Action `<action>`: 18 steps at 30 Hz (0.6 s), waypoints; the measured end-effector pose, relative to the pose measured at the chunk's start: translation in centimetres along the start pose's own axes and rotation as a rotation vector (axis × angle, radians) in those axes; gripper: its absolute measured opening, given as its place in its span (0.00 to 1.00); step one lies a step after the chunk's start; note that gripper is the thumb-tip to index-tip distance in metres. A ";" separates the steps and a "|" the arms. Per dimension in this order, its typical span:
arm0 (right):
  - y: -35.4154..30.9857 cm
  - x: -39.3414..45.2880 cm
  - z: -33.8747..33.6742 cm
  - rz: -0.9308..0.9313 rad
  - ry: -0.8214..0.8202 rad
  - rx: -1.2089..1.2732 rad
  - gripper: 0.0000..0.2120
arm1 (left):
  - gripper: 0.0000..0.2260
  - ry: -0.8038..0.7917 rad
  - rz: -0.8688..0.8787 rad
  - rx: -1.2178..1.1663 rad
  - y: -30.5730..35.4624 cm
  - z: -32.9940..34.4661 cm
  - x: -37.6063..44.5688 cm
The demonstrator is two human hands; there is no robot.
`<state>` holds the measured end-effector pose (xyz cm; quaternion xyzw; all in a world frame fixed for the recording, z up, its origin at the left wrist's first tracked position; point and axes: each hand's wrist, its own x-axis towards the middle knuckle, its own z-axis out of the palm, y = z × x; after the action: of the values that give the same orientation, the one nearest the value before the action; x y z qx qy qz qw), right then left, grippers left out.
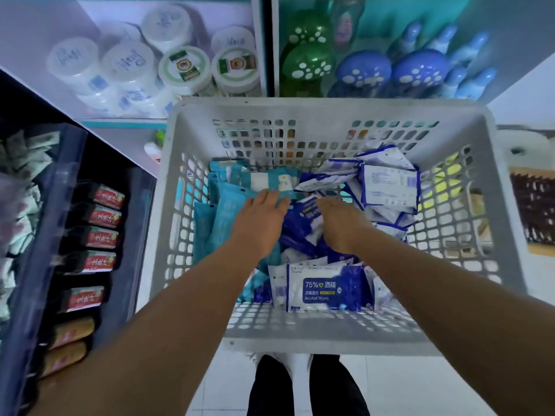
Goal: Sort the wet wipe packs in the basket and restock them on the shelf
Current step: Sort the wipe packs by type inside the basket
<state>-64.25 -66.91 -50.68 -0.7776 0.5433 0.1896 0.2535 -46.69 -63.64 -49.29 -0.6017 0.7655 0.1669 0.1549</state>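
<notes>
Wipe packs, teal plastic ones (222, 211) left and blue-and-white alcohol ones (326, 288) right, lie heaped in a grey perforated plastic basket (330, 111).
The left hand (259, 219) rests with straight fingers on a teal pack; the right hand (342, 223) reaches into the blue packs, its fingertips hidden, so its grip cannot be told. Beyond the basket stands a shelf with white round tubs (126, 70).

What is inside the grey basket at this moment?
The grey basket holds teal wipe packs at left and blue-and-white alcohol wipe packs at right. Both hands cover the middle packs; lower layers are hidden.
</notes>
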 end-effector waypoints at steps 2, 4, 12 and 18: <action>2.6 -0.6 0.7 -0.001 -0.106 -0.107 0.21 | 0.28 -0.021 0.093 -0.060 1.9 0.4 1.4; 4.0 -1.9 1.4 -0.028 -0.268 -0.153 0.18 | 0.27 -0.037 0.149 -0.117 3.6 1.4 2.9; 6.8 -3.0 2.7 0.098 -0.312 0.058 0.12 | 0.23 -0.103 0.216 -0.107 8.1 3.9 7.6; 9.2 -2.6 4.1 0.154 -0.292 -0.022 0.13 | 0.26 -0.149 0.213 0.042 9.6 5.3 11.3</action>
<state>-73.81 -65.08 -54.24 -0.7005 0.5567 0.3253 0.3060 -58.45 -68.96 -58.34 -0.4998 0.8147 0.2105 0.2054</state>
